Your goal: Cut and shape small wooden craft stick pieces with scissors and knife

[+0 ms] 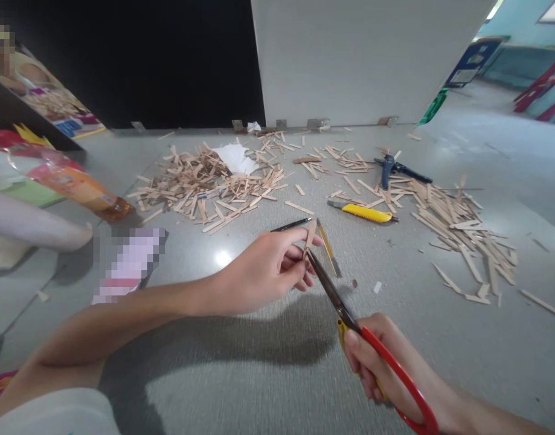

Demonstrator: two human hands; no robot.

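Grey floor beyond the hands holds cut stick piles (pixel 209 184), while the left hand (pixel 263 272) pinches a stick (pixel 310 235) and the right hand (pixel 377 362) grips scissors (pixel 331 290) starting another cut.

Bare forearms, with a white sleeve (pixel 55 414) on the left arm

Single head-worn view, looking forward and steeply down at the grey floor (pixel 268 386). Both hands sit close beneath the lens; the white panel (pixel 349 60) and stick litter lie farther ahead. No second view.
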